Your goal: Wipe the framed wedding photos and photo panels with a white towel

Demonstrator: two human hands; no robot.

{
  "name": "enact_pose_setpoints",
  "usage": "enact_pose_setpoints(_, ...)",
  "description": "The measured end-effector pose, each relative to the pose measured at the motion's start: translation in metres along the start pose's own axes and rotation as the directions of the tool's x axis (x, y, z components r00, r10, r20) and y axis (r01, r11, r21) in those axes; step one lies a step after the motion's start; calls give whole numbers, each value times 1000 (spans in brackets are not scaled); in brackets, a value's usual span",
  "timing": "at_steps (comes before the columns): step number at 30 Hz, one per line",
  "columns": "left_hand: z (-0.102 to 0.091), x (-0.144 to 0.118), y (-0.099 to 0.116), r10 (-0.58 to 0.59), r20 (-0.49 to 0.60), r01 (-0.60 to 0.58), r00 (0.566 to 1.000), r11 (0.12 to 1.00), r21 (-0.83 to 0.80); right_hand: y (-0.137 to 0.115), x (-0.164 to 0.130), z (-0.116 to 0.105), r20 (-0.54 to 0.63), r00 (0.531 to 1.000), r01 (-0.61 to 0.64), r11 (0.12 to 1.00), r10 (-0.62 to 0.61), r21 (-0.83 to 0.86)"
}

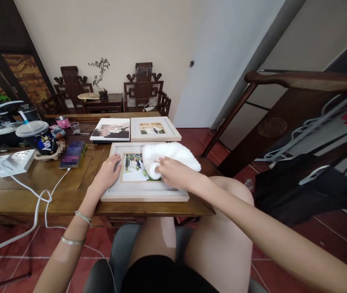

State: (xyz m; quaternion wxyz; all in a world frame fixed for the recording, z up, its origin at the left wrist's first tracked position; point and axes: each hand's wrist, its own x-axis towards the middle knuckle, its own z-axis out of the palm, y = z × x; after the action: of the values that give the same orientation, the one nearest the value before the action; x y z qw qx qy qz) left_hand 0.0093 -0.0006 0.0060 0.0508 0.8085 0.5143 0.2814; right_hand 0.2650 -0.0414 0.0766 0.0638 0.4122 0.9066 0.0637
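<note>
A fluffy white cloth lay under the right hand, over a pale whitewashed picture frame with a cream mat, at the near edge of the honey-brown wooden desk. The photo inside showed white clothing against green. The left hand wore thin silver bracelets at the wrist. Toward the desk's far edge sat a second whitish frame and a black-and-white print. Near the left edge stood a dark blue cup with a cartoon pattern, a pink pot, and a white power strip with white cables. The floor tiles were dark red.
</note>
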Motion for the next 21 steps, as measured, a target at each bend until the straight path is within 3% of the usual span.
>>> enact_pose_setpoints(4,2,0,1,-19,14,19,1000,1000,7,-29,-40,-24,126,992,19,996,-30,90)
enact_pose_setpoints(8,2,-2,0,-18,22,18,1000,1000,-3,-38,-45,-30,149,989,-36,991,16,131)
enact_pose_setpoints(12,2,-3,-2,14,23,-14,1000,1000,1,-24,-19,-13,66,993,-109,985,101,132)
enact_pose_setpoints(17,0,-3,-2,51,19,-51,999,999,-1,16,33,13,-81,977,-203,977,198,-66)
enact_pose_setpoints(21,0,-4,-2,53,-8,-53,999,998,-15,35,55,24,-129,981,-160,977,143,-139)
